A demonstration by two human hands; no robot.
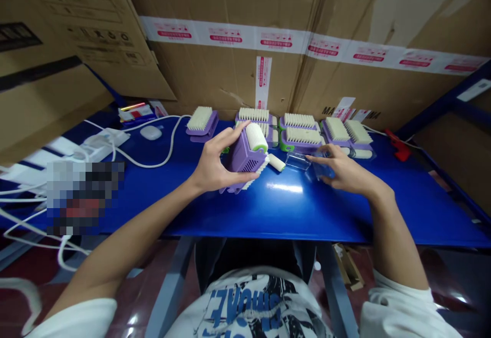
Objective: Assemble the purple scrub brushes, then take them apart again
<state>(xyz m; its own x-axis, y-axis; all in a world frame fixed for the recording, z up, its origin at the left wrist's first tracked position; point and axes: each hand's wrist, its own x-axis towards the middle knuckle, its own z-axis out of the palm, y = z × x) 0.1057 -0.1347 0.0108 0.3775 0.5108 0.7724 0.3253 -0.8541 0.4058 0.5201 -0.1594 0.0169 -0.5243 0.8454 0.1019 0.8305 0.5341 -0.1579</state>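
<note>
Your left hand (215,166) clamps a purple brush (247,156) at mid-table (268,210), while your right hand (341,172), fingers spread, rests on a clear cover (303,161) just beside it; keep the brush steady and pinch the cover's edges squarely.

a pixelated block (82,197) blurs part of the blue desk (268,210) at left. the right hand (341,172) partly covers a clear plastic cover (303,161), its shape unclear.

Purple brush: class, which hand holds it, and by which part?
The left hand grips the purple brush by its sides; the right hand rests on a clear plastic cover.
</note>
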